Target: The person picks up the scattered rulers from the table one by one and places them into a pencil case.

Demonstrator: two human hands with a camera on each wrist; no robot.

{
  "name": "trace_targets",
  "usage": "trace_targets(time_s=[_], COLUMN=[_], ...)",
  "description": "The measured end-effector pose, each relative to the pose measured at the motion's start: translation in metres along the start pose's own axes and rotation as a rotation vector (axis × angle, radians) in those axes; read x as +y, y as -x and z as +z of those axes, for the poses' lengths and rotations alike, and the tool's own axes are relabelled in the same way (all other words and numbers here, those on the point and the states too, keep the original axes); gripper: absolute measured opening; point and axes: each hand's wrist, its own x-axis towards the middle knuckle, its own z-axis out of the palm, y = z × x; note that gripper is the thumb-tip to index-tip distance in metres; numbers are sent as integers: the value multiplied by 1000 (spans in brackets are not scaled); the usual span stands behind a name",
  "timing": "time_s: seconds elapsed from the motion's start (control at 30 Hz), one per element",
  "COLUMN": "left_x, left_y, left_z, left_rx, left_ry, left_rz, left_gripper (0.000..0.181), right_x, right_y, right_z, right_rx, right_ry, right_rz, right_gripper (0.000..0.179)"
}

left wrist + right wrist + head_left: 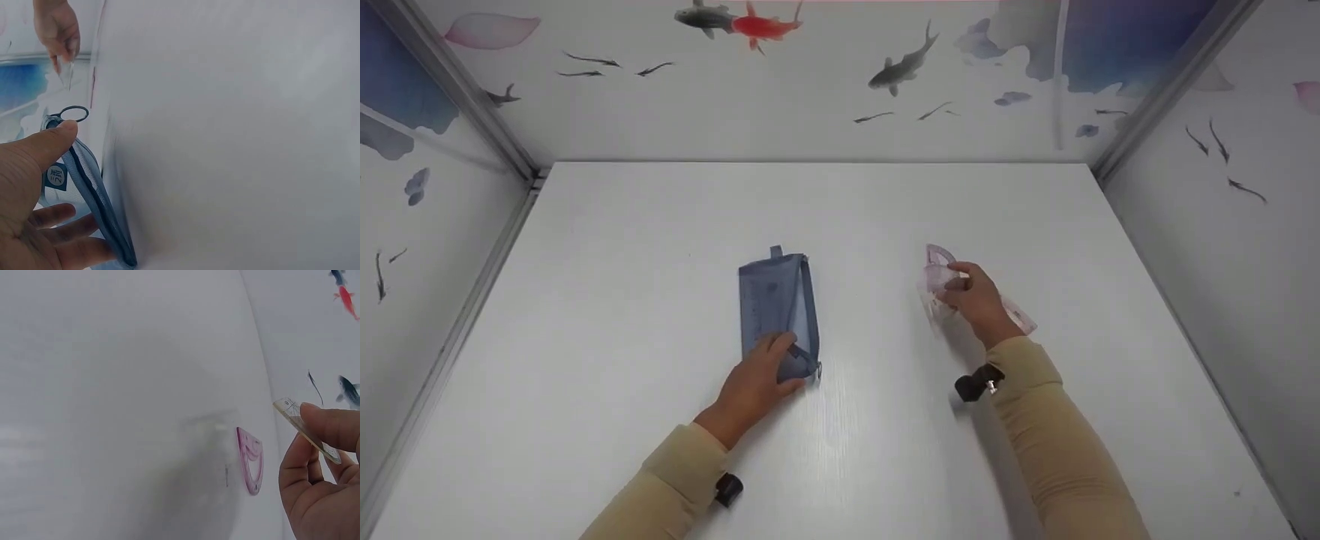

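A blue mesh zip pencil pouch (769,292) lies on the white table, its zipper along the right side. My left hand (750,382) grips its near end. In the left wrist view the thumb lies by the zipper's end and ring, and the other fingers curl at the pouch's side. My right hand (979,300) pinches a clear flat drawing piece with printed marks (292,413) between thumb and fingers; its full outline is hidden. Just beyond that hand lies a pink see-through protractor (247,461). Part of a pinkish ruler-like strip (1020,315) shows beside the right wrist.
White panels (810,97) painted with fish and petals stand behind the table (622,225) and at both sides, joined by grey metal posts. A black wrist mount (979,382) hangs by the right sleeve, another (728,490) by the left.
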Motion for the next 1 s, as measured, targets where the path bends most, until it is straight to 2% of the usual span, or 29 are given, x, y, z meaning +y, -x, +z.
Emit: trace_targets(time_s=[0.17, 0.43, 0.67, 1.0], left_x=[0, -3, -5, -4], left_y=[0, 3, 4, 3], left_z=[0, 1, 3, 4], left_rx=[5, 9, 18, 31], left_ry=[-11, -5, -21, -48], left_rz=[14, 22, 26, 39], left_gripper=[63, 63, 63, 65], right_x=[-7, -18, -29, -34], right_y=[-4, -9, -6, -3], right_z=[12, 42, 62, 83], right_rx=[-4, -13, -19, -53], right_ry=[-37, -106, -147, -192], right_rz=[-9, -40, -20, -2], right_gripper=[57, 57, 56, 56])
